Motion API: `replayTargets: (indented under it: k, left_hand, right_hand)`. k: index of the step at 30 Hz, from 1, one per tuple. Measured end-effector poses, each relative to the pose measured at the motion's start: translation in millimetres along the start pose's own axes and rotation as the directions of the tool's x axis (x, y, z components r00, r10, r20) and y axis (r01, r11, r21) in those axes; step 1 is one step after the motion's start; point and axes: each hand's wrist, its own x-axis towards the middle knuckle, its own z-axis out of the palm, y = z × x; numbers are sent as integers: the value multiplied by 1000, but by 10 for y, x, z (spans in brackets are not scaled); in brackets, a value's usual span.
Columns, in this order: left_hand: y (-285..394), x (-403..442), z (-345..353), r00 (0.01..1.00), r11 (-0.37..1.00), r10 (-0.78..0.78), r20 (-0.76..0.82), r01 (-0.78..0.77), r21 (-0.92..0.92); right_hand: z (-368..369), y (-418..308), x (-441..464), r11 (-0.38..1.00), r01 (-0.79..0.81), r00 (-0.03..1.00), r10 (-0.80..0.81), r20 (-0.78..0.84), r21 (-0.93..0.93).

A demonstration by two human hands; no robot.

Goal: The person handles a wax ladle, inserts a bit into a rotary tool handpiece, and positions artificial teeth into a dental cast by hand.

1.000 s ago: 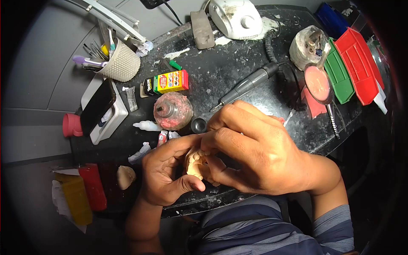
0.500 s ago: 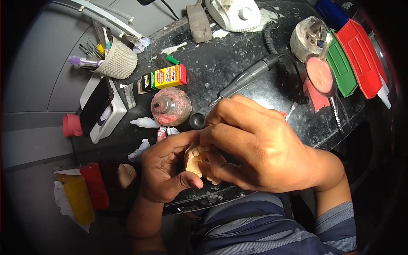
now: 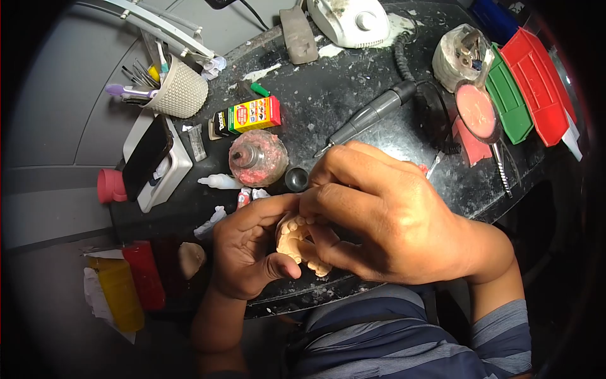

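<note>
Low in mid-frame, our left hand (image 3: 245, 262) gripped the plaster teeth (image 3: 290, 245) from the left, our right hand (image 3: 385, 224) curled against their right side, its pinch hidden.

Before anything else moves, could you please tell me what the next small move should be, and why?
I would probably ease the right hand back slightly from the cream-coloured, tooth-lined, plaster-like model, with the left hand supporting it: the right hand covers part of the model, so whatever it touches there cannot be seen.
</note>
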Motion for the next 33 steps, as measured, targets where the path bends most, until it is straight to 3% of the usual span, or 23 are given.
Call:
replayTargets:
  k: [22,28,30,33]
  left_hand:
    - [3,-10,-19,1000,1000,13,18,-12,-5]
    - [-4,-9,-26,1000,998,-18,16,19,-63]
    - [-10,-17,-25,999,995,-43,5,43,-92]
    - [-23,-43,-27,997,990,-61,-42,55,-133]
  right_hand:
    - [-1,-9,3,1000,5,1000,-4,-16,26]
    - [-2,41,9,994,-11,1000,13,-13,106]
    - [10,54,2,965,-107,994,106,20,238]
    - [-21,78,25,952,-150,988,137,67,267]
